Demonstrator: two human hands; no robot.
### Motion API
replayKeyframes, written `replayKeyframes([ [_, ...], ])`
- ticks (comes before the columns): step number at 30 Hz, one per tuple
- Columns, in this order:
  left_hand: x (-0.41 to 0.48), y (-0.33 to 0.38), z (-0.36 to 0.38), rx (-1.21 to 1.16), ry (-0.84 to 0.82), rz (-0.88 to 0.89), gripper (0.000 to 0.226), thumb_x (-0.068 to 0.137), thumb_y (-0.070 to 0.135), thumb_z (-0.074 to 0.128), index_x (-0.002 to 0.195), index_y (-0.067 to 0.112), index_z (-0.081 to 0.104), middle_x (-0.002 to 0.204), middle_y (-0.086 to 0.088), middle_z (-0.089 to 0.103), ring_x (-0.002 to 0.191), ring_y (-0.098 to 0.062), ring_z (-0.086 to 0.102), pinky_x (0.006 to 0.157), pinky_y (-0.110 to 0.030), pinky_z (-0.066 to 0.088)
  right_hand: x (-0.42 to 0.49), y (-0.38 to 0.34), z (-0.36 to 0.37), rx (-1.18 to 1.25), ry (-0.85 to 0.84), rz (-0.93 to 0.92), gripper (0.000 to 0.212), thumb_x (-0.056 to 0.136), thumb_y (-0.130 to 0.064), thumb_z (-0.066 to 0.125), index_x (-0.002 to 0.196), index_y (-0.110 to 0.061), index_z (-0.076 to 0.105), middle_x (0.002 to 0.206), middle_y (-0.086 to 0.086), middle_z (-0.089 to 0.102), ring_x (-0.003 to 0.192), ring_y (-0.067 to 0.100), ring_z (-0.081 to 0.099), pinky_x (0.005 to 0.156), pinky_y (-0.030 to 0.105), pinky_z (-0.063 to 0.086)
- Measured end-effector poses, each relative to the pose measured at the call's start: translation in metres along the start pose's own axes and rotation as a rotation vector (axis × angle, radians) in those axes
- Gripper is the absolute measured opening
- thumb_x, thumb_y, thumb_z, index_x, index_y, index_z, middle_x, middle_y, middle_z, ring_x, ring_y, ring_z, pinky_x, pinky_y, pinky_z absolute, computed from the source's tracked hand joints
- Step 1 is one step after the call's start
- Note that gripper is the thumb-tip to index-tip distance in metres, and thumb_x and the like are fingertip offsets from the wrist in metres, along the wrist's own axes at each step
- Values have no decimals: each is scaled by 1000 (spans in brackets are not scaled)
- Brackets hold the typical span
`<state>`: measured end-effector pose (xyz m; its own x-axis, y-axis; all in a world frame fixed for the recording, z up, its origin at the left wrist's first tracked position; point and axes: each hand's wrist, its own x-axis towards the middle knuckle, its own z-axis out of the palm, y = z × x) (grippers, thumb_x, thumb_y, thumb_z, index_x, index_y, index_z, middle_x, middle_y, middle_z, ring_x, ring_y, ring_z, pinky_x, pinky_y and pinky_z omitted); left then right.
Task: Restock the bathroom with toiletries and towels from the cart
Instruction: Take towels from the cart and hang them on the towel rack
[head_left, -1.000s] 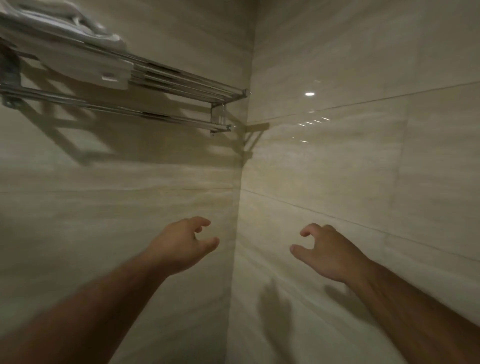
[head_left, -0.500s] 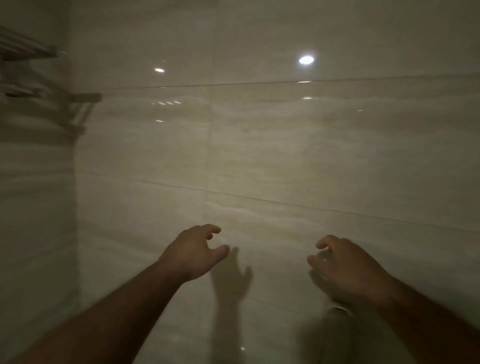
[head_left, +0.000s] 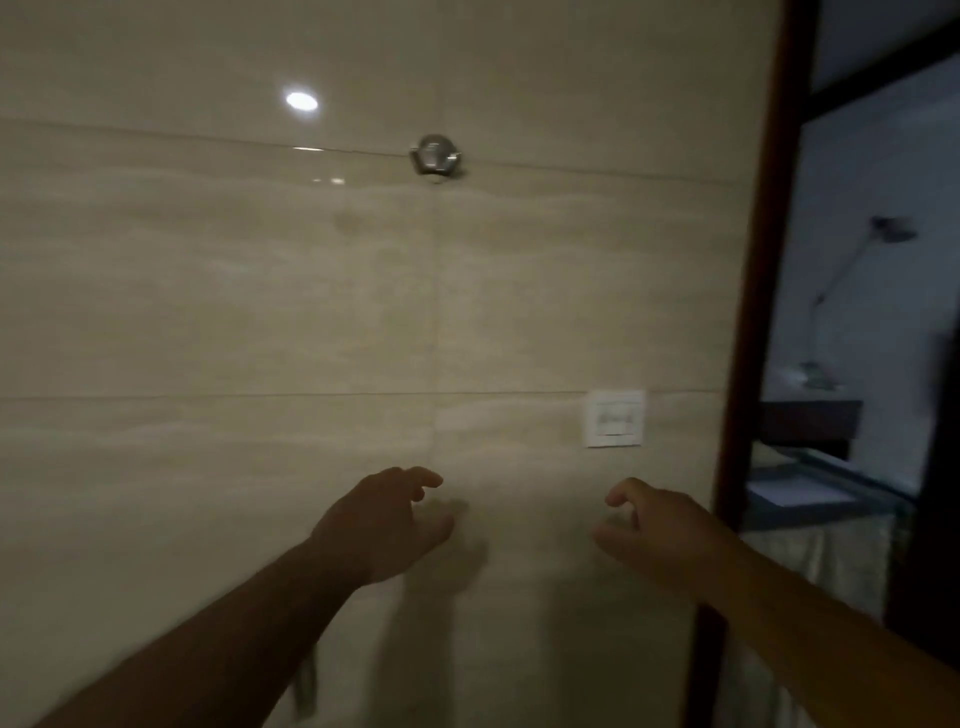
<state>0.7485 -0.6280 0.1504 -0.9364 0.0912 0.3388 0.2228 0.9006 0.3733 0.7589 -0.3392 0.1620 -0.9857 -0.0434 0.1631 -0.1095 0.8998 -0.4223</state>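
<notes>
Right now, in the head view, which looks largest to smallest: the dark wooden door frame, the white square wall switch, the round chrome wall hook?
1. dark wooden door frame
2. white square wall switch
3. round chrome wall hook, barely smaller, almost a tie

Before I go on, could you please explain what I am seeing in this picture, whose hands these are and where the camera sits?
There is no machine here: a person wears one wide-angle camera on the head, so you see their own arms reaching forward. The left hand and the right hand hang in the air with fingers loosely curled; neither holds anything. Ahead is a beige tiled wall with a round metal hook high up and a white switch plate lower right. At the right edge stands a dark door frame; the dim, blurred room beyond it I cannot describe surely.
</notes>
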Motion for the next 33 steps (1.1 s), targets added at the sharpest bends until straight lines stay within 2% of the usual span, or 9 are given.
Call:
replayKeyframes([
  [4, 25, 80, 40, -35, -60, 128, 56, 87, 62, 58, 138, 40, 47, 122, 13, 56, 107, -9, 55, 93, -30, 48, -19, 83, -34, -30, 25, 105, 45, 89, -52, 58, 126, -28, 50, 96, -7, 65, 84, 11, 65, 67, 26, 53],
  [10, 46, 184, 107, -106, -162, 322, 52, 87, 60, 58, 135, 41, 49, 114, 17, 54, 97, -5, 52, 90, -27, 47, -55, 189, -80, -91, 92, 293, 46, 91, -60, 54, 127, -32, 49, 119, -5, 65, 87, 7, 60, 70, 24, 49],
  [13, 60, 232, 137, -123, -202, 399, 53, 88, 55, 62, 136, 37, 51, 120, 12, 58, 100, -7, 55, 90, -27, 49, -71, 230, -104, -121, 140, 352, 49, 92, -55, 58, 134, -30, 48, 105, -8, 59, 83, 8, 57, 75, 26, 48],
  [17, 83, 298, 167, -193, -255, 473, 38, 91, 46, 62, 125, 29, 57, 115, 9, 60, 99, -9, 58, 86, -29, 52, -81, 282, -135, -157, 243, 425, 51, 92, -53, 60, 134, -26, 48, 88, -13, 53, 73, 5, 55, 68, 24, 45],
  [21, 118, 349, 201, -261, -320, 548, 17, 92, 43, 61, 108, 37, 59, 108, 15, 62, 94, -3, 60, 87, -29, 54, -69, 332, -151, -233, 284, 463, 58, 92, -52, 60, 140, -21, 46, 87, -7, 57, 83, 12, 58, 74, 26, 47],
  [24, 156, 370, 232, -271, -349, 586, 36, 94, 42, 60, 129, 42, 51, 122, 22, 52, 111, -4, 53, 88, -19, 38, -50, 360, -158, -268, 271, 505, 58, 94, -51, 58, 141, -21, 44, 98, -2, 65, 91, 13, 61, 78, 26, 48],
  [27, 200, 391, 264, -249, -334, 589, 51, 90, 51, 59, 137, 34, 50, 136, 10, 56, 115, -9, 54, 90, -24, 43, -26, 386, -172, -328, 283, 532, 57, 93, -52, 56, 140, -22, 46, 106, 0, 67, 98, 16, 64, 86, 33, 53],
  [30, 230, 417, 290, -306, -352, 594, 49, 92, 43, 62, 137, 27, 52, 135, 4, 56, 118, -15, 55, 97, -29, 44, -7, 409, -186, -343, 336, 536, 52, 93, -51, 57, 136, -23, 49, 94, -3, 66, 92, 17, 64, 83, 37, 55],
  [33, 252, 438, 317, -342, -404, 604, 50, 93, 43, 62, 139, 26, 50, 129, 4, 58, 102, -8, 51, 86, -25, 43, 4, 434, -190, -349, 328, 547, 52, 94, -50, 56, 136, -22, 49, 81, -7, 58, 84, 15, 63, 79, 36, 55],
])
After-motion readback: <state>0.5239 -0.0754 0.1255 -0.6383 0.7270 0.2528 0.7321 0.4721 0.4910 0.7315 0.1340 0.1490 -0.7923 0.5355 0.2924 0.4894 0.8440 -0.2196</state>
